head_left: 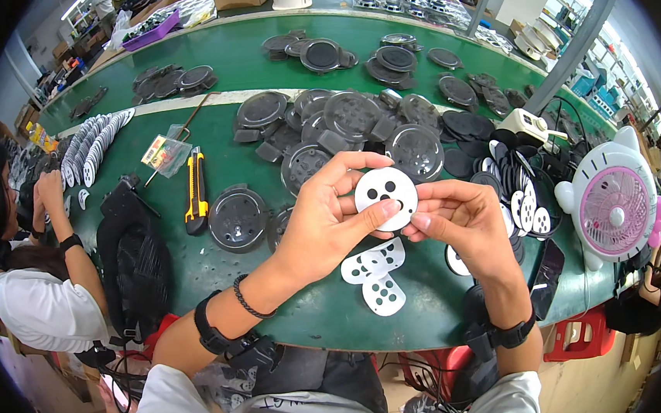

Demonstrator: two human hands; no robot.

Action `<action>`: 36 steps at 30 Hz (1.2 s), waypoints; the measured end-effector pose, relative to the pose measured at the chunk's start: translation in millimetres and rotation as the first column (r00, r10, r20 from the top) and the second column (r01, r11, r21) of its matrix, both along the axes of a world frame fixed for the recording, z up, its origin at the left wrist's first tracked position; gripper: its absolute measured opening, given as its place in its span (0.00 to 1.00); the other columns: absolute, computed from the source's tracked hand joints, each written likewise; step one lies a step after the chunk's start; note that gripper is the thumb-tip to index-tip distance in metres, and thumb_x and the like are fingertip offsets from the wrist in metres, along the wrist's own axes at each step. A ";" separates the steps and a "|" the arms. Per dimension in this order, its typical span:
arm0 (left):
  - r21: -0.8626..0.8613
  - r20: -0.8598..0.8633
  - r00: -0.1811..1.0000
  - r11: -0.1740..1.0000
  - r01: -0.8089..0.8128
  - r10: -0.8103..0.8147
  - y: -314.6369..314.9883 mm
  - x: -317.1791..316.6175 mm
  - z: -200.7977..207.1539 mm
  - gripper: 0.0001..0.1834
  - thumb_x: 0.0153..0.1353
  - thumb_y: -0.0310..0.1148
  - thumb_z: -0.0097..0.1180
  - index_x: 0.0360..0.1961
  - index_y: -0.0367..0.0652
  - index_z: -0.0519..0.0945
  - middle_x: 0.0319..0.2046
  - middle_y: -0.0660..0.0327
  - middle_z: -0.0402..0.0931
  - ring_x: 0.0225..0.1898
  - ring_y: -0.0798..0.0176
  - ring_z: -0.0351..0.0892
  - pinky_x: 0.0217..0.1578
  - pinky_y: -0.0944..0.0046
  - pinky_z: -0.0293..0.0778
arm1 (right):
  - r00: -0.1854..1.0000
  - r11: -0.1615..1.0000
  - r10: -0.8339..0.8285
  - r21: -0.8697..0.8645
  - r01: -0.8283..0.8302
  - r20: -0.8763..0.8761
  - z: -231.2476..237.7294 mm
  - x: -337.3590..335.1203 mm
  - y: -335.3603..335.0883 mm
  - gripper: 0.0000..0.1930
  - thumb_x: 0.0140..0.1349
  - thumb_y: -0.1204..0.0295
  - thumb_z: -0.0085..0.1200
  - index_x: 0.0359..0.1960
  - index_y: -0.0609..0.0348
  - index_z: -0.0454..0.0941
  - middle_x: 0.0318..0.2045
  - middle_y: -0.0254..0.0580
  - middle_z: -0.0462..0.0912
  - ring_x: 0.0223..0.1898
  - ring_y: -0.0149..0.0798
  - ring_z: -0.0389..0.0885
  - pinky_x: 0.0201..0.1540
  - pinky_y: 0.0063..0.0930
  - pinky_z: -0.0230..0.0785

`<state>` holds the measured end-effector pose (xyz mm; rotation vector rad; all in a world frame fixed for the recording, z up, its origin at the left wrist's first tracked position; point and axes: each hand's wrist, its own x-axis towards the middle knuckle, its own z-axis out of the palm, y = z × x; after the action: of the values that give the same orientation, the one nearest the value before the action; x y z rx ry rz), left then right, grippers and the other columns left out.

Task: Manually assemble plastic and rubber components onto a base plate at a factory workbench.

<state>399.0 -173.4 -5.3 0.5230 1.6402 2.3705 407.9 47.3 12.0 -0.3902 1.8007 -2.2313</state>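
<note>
In front of me, a round white disc (402,190) with several dark holes or dots is held up over the bench. My left hand (313,231) grips its left side, with the thumb lying across the face. The fingertips of my right hand (462,215) pinch its lower right edge. Just below, several similar white pieces (384,297) lie overlapping on the green surface. Dark round plastic covers (238,218) sit beyond and to the left of my hands, many heaped together. Right of my right hand is a heap of black and white discs (528,202).
A yellow utility knife (196,192) and a black bag (134,257) lie left on the green table (197,283). A pink and white fan (616,207) and a dark phone (548,276) are at right. A co-worker (47,306) sits left beside rows of white discs (97,147).
</note>
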 end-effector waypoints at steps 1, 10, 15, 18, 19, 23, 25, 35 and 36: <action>-0.004 -0.008 1.000 1.000 -0.005 0.004 0.2 0.4 -0.2 0.27 0.66 0.23 0.63 0.63 0.35 0.68 0.52 0.52 0.79 0.49 0.60 0.85 0.40 0.65 0.88 | 1.000 1.000 0.001 -0.001 -0.001 0.001 0.1 0.1 -0.1 0.17 0.63 0.85 0.62 0.53 0.77 0.78 0.43 0.56 0.87 0.42 0.41 0.89 0.47 0.32 0.86; 0.014 0.017 1.000 1.000 0.004 -0.004 -1.0 0.1 0.9 0.27 0.65 0.23 0.64 0.62 0.36 0.68 0.51 0.52 0.80 0.49 0.60 0.85 0.41 0.64 0.89 | 1.000 1.000 0.005 0.005 -0.005 -0.001 1.2 0.2 0.6 0.17 0.64 0.85 0.61 0.54 0.77 0.78 0.44 0.57 0.87 0.42 0.42 0.89 0.46 0.32 0.86; 0.025 0.017 1.000 1.000 0.000 0.000 1.0 2.6 0.6 0.26 0.65 0.23 0.64 0.62 0.36 0.68 0.50 0.51 0.80 0.48 0.61 0.85 0.41 0.64 0.89 | 1.000 1.000 0.004 0.008 -0.004 -0.017 0.4 1.0 0.3 0.16 0.64 0.85 0.61 0.54 0.77 0.78 0.43 0.57 0.87 0.42 0.42 0.89 0.46 0.32 0.86; -0.009 -0.064 0.997 0.999 -0.042 0.042 1.7 4.3 0.2 0.26 0.65 0.22 0.63 0.61 0.36 0.67 0.50 0.51 0.80 0.48 0.61 0.85 0.41 0.64 0.89 | 1.000 1.000 -0.010 0.006 0.010 -0.024 -1.5 1.3 -0.3 0.16 0.64 0.84 0.62 0.53 0.76 0.79 0.43 0.57 0.87 0.41 0.41 0.89 0.45 0.31 0.86; 0.011 -0.060 0.998 1.000 -0.027 0.028 1.6 4.4 0.1 0.25 0.65 0.22 0.63 0.61 0.36 0.67 0.49 0.51 0.80 0.49 0.61 0.85 0.42 0.63 0.89 | 0.999 1.000 -0.021 0.008 0.021 -0.024 -2.2 1.4 -0.6 0.16 0.64 0.84 0.62 0.53 0.76 0.79 0.43 0.56 0.87 0.41 0.40 0.89 0.45 0.31 0.86; 0.032 -0.056 0.998 0.999 0.015 -0.013 -0.3 4.1 -1.2 0.25 0.65 0.21 0.62 0.61 0.35 0.67 0.49 0.51 0.80 0.49 0.61 0.85 0.42 0.62 0.90 | 0.999 1.000 -0.018 0.016 0.018 -0.039 -4.5 0.9 -1.7 0.16 0.64 0.84 0.62 0.53 0.75 0.79 0.42 0.54 0.87 0.39 0.38 0.89 0.44 0.30 0.85; -0.003 -0.015 1.000 1.000 0.007 -0.007 -0.6 3.8 -2.0 0.25 0.66 0.21 0.62 0.61 0.35 0.66 0.49 0.53 0.80 0.49 0.63 0.84 0.43 0.64 0.88 | 0.998 1.000 -0.029 0.001 0.029 -0.054 -5.3 0.5 -3.3 0.17 0.63 0.84 0.63 0.53 0.73 0.77 0.39 0.49 0.87 0.39 0.35 0.88 0.45 0.27 0.84; -0.385 -0.680 0.710 0.735 -0.558 0.183 -7.9 0.0 1.9 0.23 0.50 0.33 0.77 0.46 0.43 0.82 0.46 0.59 0.76 0.47 0.62 0.77 0.46 0.64 0.73 | 0.985 0.987 -0.157 0.030 0.160 -0.071 -3.1 4.4 -10.2 0.23 0.60 0.84 0.66 0.52 0.63 0.67 0.35 0.45 0.85 0.39 0.31 0.87 0.45 0.23 0.81; -0.392 -0.603 0.790 0.822 -0.414 0.110 -9.4 -0.8 1.6 0.24 0.50 0.34 0.78 0.46 0.42 0.81 0.44 0.60 0.77 0.44 0.64 0.77 0.45 0.65 0.73 | 0.984 0.986 -0.160 0.042 0.163 -0.073 -2.6 4.9 -9.9 0.23 0.60 0.84 0.66 0.52 0.63 0.67 0.35 0.45 0.85 0.39 0.31 0.87 0.45 0.23 0.81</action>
<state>398.2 -182.8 -3.7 0.9878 2.6613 1.8923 412.9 37.3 9.4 -0.3270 1.9829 -2.3020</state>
